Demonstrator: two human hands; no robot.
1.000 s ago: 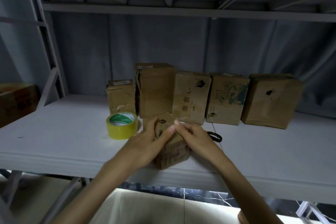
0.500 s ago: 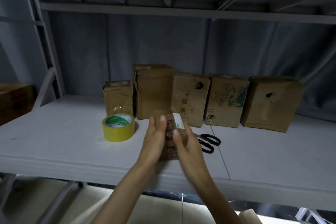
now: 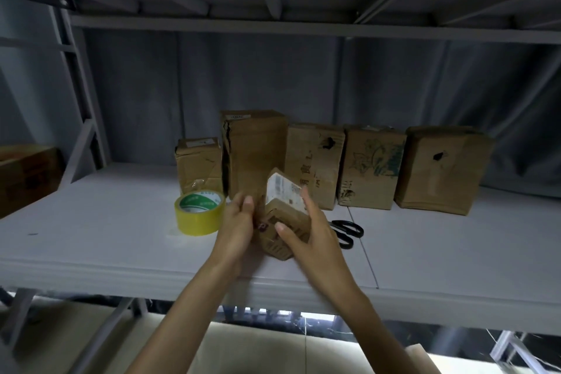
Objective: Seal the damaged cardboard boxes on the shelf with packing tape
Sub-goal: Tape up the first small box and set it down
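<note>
I hold a small cardboard box [image 3: 283, 215] with a white label, tilted on one corner above the white shelf [image 3: 106, 240]. My left hand [image 3: 238, 228] presses its left side. My right hand [image 3: 312, 237] grips its right side, thumb across the front. A yellow roll of packing tape [image 3: 198, 212] lies just left of my left hand. Black scissors [image 3: 346, 232] lie right of my right hand. Behind stand several worn boxes: a short one [image 3: 198, 165], a tall one [image 3: 255, 146], one with a hole [image 3: 315, 161], a printed one [image 3: 372, 165] and a wide one [image 3: 441, 168].
A grey curtain hangs behind the shelf, and an upper shelf runs overhead. Another brown box [image 3: 27, 176] sits at the far left. A diagonal metal brace [image 3: 82, 143] stands at the back left. The shelf's front edge [image 3: 425, 304] runs below my wrists.
I have lifted the small box off the shelf and turned it, so it now stands tilted on a corner with its white label facing up. Both hands moved to its sides.
</note>
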